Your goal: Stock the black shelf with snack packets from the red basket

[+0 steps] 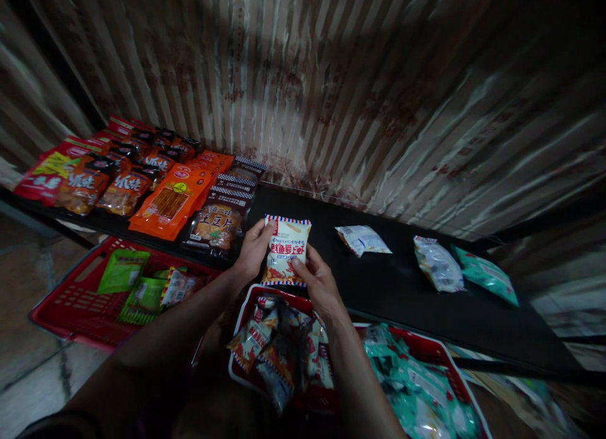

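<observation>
A white snack packet with red and blue edge stripes [285, 249] lies upright on the black shelf [402, 287], held between both my hands. My left hand [253, 248] grips its left edge, fingers curled round it. My right hand [318, 280] pinches its lower right corner. Just left of it stands a dark packet of potato chips [215, 227]. Directly below my hands a red basket [239, 338] holds several more of the same striped packets [279, 350].
Rows of orange and red snack packets [165, 202] fill the shelf's left part. A small white packet [362, 239], a clear bag [438, 264] and a teal bag [485, 275] lie to the right. Red baskets hold green packets [124, 270] and teal packets [416, 382]. A corrugated wall stands behind.
</observation>
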Motion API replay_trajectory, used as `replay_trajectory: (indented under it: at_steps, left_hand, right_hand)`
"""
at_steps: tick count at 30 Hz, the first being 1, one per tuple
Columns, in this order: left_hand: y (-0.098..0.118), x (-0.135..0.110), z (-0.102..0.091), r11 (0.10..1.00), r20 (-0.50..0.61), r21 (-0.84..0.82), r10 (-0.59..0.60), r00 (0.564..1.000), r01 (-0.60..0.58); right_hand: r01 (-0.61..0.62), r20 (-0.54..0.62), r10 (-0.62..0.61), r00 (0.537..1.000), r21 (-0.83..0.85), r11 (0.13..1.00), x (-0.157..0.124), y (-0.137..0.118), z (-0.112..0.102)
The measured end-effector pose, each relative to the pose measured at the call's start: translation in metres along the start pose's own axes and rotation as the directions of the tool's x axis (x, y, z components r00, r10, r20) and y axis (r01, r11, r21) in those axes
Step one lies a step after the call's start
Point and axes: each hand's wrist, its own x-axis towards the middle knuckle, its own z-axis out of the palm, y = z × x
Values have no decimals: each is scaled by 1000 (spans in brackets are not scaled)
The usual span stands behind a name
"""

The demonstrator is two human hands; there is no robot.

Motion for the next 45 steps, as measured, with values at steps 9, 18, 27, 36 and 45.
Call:
replay_trajectory:
  at_steps: [9,18,27,36,45]
  left_hand:
    - [-7,-7,-2,994,205,11,-112,972,112]
    - [-12,-8,-2,992,191,-4,-123,974,126]
    - [-16,1,0,998,52,-8,-58,997,58]
    - [-22,4,0,999,-14,21,-44,999,44]
    - [-22,4,1,994,-2,-9,-111,994,111]
  right_hand:
    - [105,-195,-88,977,78,991,12,2,-6]
    - [61,-176,-48,983,67,996,12,2,0]
    - [-15,-107,25,994,101,995,8,0,-4]
    - [-41,-139,55,989,107,993,5,2,-5]
    - [-15,-190,32,981,90,996,4,7,-8]
